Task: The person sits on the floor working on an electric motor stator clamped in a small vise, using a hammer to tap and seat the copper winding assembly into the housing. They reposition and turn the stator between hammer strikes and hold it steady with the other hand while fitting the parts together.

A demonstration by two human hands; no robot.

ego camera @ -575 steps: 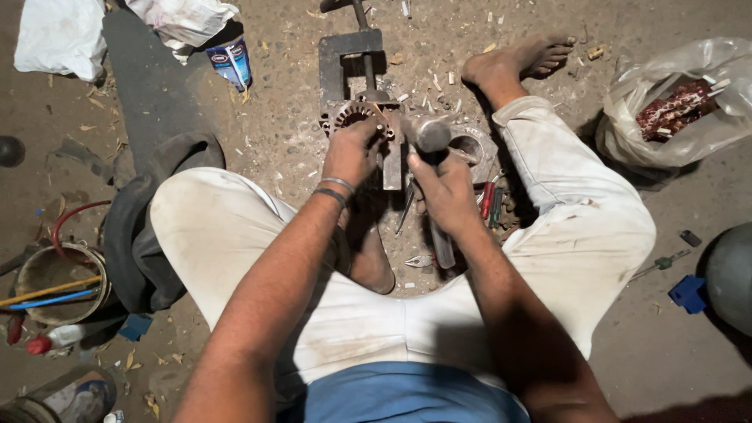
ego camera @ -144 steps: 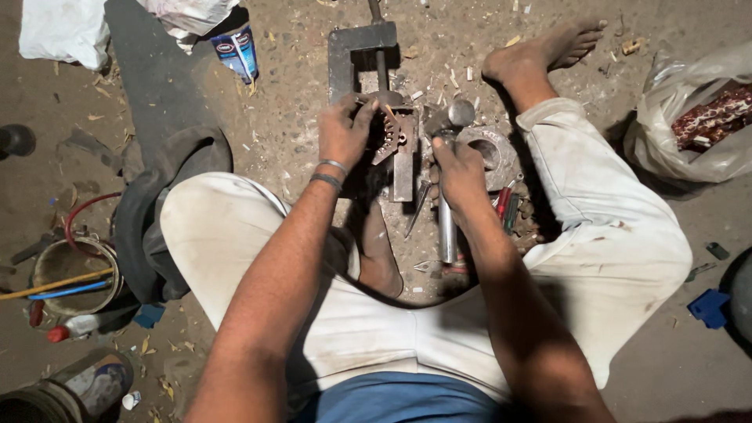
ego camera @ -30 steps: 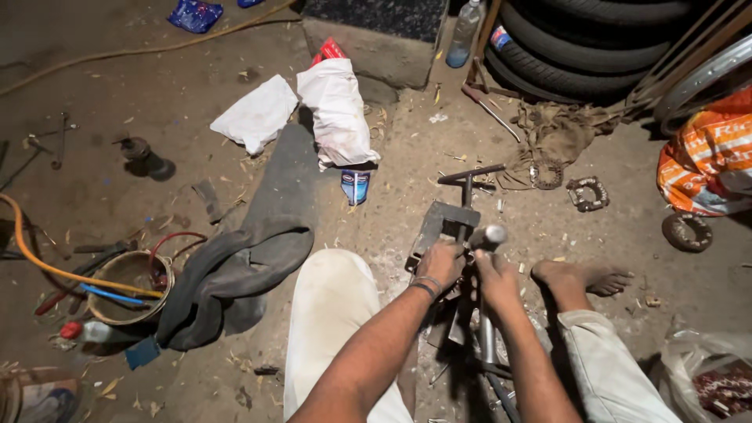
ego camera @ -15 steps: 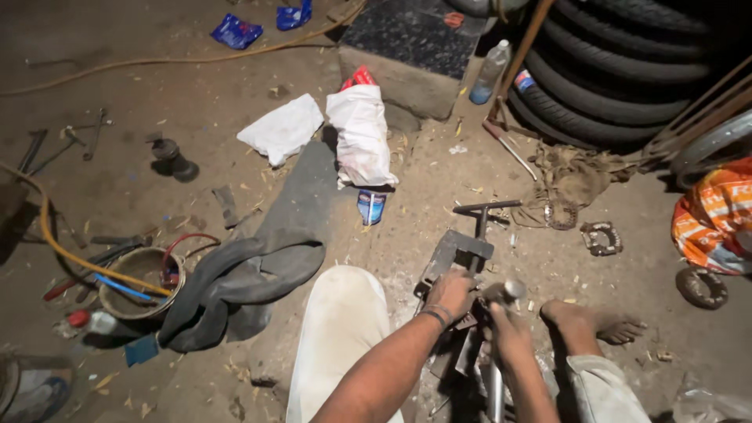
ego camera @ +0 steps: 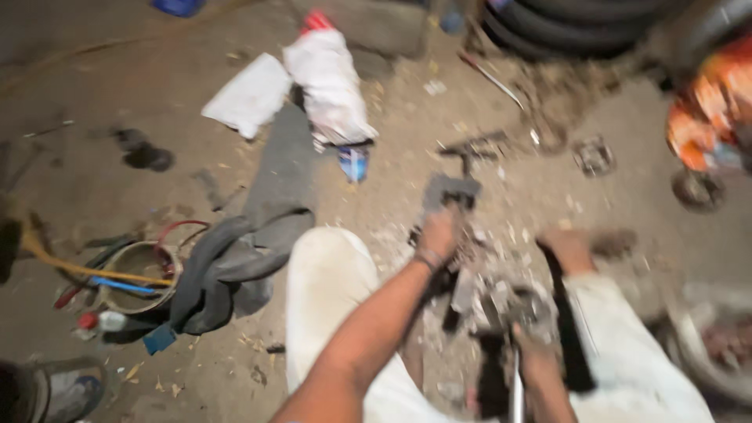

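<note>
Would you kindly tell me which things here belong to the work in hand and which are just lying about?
In hand: left hand on the vise; right hand on a metal tool.
Lying about: grey cloth, white bag, round tin, tyres.

I am sitting with both knees spread wide in pale trousers, my bare right foot [ego camera: 568, 247] stretching out ahead. My left arm is reaching forward between the knees, a band circling the wrist, and the left hand [ego camera: 440, 233] is curling its fingers in a closed grip. My right hand [ego camera: 534, 362] is sitting lower and nearer to me, knuckles up; motion blur is hiding how its fingers are set.
</note>
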